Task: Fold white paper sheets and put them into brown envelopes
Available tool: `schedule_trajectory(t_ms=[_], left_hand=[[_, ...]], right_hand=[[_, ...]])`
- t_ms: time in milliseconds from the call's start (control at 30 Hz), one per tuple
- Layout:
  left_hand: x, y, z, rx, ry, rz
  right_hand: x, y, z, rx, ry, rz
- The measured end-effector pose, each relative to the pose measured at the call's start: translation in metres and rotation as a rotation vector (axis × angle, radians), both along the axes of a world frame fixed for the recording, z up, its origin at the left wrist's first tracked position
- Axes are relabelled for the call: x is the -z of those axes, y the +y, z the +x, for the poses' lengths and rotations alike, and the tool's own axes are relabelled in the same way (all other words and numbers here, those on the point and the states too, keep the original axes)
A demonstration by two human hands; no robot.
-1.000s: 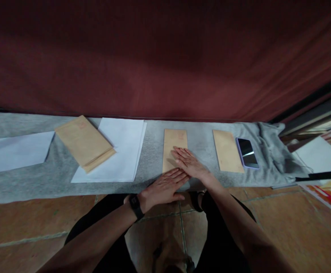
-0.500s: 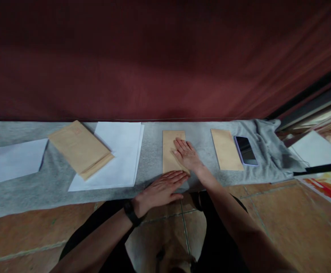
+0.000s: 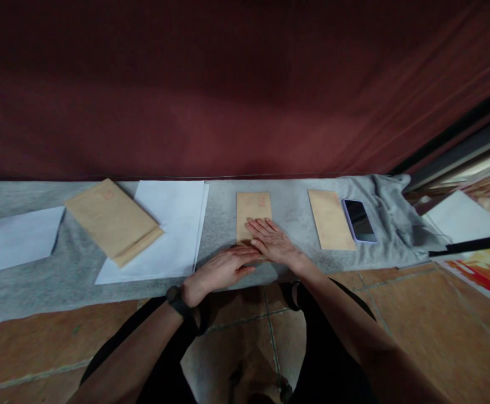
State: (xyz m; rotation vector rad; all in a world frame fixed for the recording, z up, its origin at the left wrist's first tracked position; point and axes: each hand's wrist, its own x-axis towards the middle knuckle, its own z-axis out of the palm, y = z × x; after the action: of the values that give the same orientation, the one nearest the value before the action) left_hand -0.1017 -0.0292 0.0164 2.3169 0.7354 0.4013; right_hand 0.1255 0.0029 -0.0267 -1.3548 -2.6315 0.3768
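A brown paper envelope (image 3: 247, 206) lies lengthwise in front of me, with small red print at its upper right. My right hand (image 3: 272, 241) rests flat on its lower half, fingers stretched out and close together. From the left, my left hand (image 3: 223, 267) reaches to the envelope's near end, its fingers extended and the tips beside or just under the right palm. Both hands hide that near end. A dark band circles my left wrist.
Left of my hands, a stack of brown envelopes (image 3: 112, 221) overlaps white paper sheets (image 3: 181, 224). Another white sheet (image 3: 17, 238) lies farther left. On the right are a single brown envelope (image 3: 331, 220) and a phone (image 3: 360, 221). Grey cloth (image 3: 289, 196) covers the narrow surface.
My right hand has slid nearer to me along the envelope, and red print now shows at its top. My left hand has shifted left and slightly forward. The view moved a little.
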Motion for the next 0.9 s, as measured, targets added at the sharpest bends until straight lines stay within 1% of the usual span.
schedule_trajectory(t_ms=[133,233,333,433,567,767,900], left_hand=[[-0.003,0.005,0.001,0.002,0.022,-0.01],[-0.004,0.005,0.002,-0.006,0.054,-0.015],[-0.003,0.004,0.002,-0.026,0.059,-0.018],[0.001,0.003,0.002,-0.068,0.063,0.014],[0.005,0.003,0.003,-0.108,0.064,0.062],[0.011,0.004,0.007,-0.166,0.041,0.092],[0.018,0.0,0.011,-0.228,0.067,0.137]], right_hand=[[-0.004,-0.01,0.003,-0.036,0.07,-0.084],[-0.009,-0.015,0.008,-0.072,0.143,-0.169],[-0.015,-0.019,0.015,-0.105,0.204,-0.208],[-0.017,-0.023,0.02,-0.137,0.26,-0.179],[-0.013,-0.029,0.025,-0.157,0.294,-0.112],[-0.002,-0.028,0.028,-0.13,0.314,-0.061],[-0.001,-0.028,0.027,-0.117,0.312,-0.04]])
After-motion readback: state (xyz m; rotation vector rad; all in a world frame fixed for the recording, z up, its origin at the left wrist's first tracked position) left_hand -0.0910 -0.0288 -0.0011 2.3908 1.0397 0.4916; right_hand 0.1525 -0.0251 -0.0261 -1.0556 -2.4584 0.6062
